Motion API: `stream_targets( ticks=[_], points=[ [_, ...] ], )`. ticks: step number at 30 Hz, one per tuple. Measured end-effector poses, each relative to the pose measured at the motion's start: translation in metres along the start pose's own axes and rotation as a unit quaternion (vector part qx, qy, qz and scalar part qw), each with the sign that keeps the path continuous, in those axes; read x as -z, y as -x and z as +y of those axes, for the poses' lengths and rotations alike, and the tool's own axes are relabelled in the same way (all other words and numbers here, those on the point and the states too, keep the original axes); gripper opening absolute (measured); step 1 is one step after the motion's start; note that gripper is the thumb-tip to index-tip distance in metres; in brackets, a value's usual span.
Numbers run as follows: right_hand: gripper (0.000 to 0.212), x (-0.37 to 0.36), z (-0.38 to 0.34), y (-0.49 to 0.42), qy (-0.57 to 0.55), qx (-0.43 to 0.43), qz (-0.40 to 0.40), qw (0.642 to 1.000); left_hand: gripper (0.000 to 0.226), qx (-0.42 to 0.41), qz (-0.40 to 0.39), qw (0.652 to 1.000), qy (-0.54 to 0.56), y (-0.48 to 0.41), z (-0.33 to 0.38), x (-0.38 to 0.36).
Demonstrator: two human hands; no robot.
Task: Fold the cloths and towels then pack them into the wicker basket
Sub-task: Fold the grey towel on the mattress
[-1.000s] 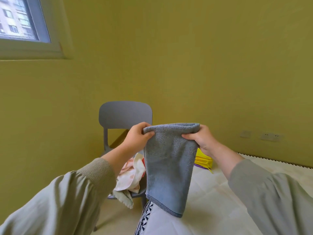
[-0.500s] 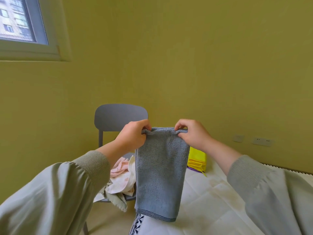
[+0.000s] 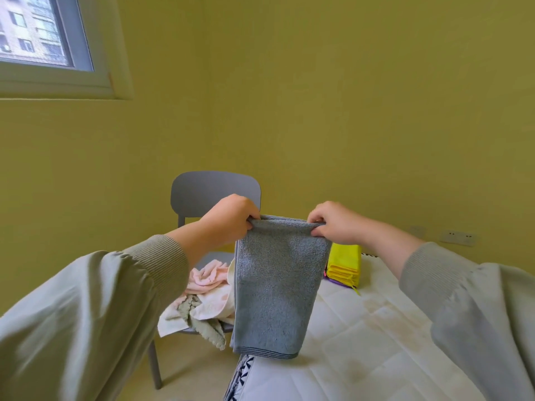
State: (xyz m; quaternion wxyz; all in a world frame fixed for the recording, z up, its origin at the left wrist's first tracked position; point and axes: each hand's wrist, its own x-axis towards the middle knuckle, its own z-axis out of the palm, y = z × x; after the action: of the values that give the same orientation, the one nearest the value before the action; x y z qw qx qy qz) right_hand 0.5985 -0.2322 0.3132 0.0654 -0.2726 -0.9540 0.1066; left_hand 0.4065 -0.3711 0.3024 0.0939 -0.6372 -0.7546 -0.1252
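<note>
An olive-yellow wall [image 3: 318,96] fills most of the frame. A white quilted bed [image 3: 362,342] takes up the lower right, and a window [image 3: 37,33] sits in the upper left corner. Left of centre stands a grey chair [image 3: 208,192].

In the middle of the frame hangs the blue-grey towel [image 3: 278,290], held up in the air in front of the chair and over the bed's near corner. It is doubled lengthwise, fluffy, with a darker striped band along its bottom edge.

A loose pile of cloths [image 3: 208,296], pink, cream and pale green, lies on the chair seat behind the towel. A folded yellow stack [image 3: 346,263] rests on the bed just right of the towel.

The left hand [image 3: 231,218] and right hand [image 3: 335,224] each pinch a top corner of the towel with curled fingers.
</note>
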Motion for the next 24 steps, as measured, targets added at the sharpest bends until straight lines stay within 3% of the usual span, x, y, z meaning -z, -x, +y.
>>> stream_targets(
  ticks=[4, 6, 8, 10, 13, 15, 16, 18, 20, 21, 22, 24],
  points=[
    [0.042, 0.004, 0.003, 0.000, -0.049, -0.038, 0.030, 0.998, 0.014, 0.010, 0.011, 0.999, 0.039, 0.000, -0.004, 0.004],
    [0.048, 0.005, 0.003, 0.002, -0.062, -0.059, 0.044, 0.995, 0.011, 0.021, 0.024, 0.997, 0.066, 0.001, -0.003, 0.006],
    [0.040, 0.005, 0.004, 0.004, -0.062, -0.063, 0.048, 0.995, 0.020, 0.043, 0.039, 0.993, 0.099, 0.003, -0.002, 0.007],
    [0.018, 0.003, 0.006, 0.005, -0.080, -0.052, 0.084, 0.992, 0.021, 0.065, 0.044, 0.989, 0.128, 0.003, -0.003, 0.008],
    [0.035, 0.000, 0.007, 0.007, -0.135, -0.058, 0.152, 0.977, 0.027, 0.110, -0.004, 0.972, 0.210, 0.004, -0.004, 0.009],
    [0.019, -0.003, 0.007, 0.008, -0.135, -0.064, 0.143, 0.978, 0.026, 0.151, -0.066, 0.948, 0.272, 0.006, -0.003, 0.007],
    [0.008, -0.004, 0.008, 0.011, -0.141, -0.072, 0.124, 0.980, 0.020, 0.172, -0.091, 0.927, 0.319, 0.008, -0.002, 0.005],
    [0.015, -0.005, 0.011, 0.016, -0.288, -0.086, 0.080, 0.951, 0.012, 0.209, -0.127, 0.853, 0.461, 0.013, 0.001, 0.004],
    [0.016, -0.005, 0.014, 0.025, -0.531, -0.097, 0.024, 0.841, 0.016, 0.218, -0.163, 0.751, 0.601, 0.016, 0.005, 0.004],
    [0.017, -0.004, 0.017, 0.029, -0.602, -0.096, 0.005, 0.792, 0.019, 0.213, -0.177, 0.718, 0.638, 0.017, 0.006, 0.004],
    [0.019, -0.003, 0.019, 0.032, -0.635, -0.098, -0.006, 0.766, 0.021, 0.206, -0.191, 0.699, 0.658, 0.018, 0.007, 0.003],
    [0.019, -0.002, 0.022, 0.036, -0.644, -0.099, -0.013, 0.758, 0.023, 0.198, -0.211, 0.680, 0.673, 0.015, 0.007, -0.004]
  ],
)
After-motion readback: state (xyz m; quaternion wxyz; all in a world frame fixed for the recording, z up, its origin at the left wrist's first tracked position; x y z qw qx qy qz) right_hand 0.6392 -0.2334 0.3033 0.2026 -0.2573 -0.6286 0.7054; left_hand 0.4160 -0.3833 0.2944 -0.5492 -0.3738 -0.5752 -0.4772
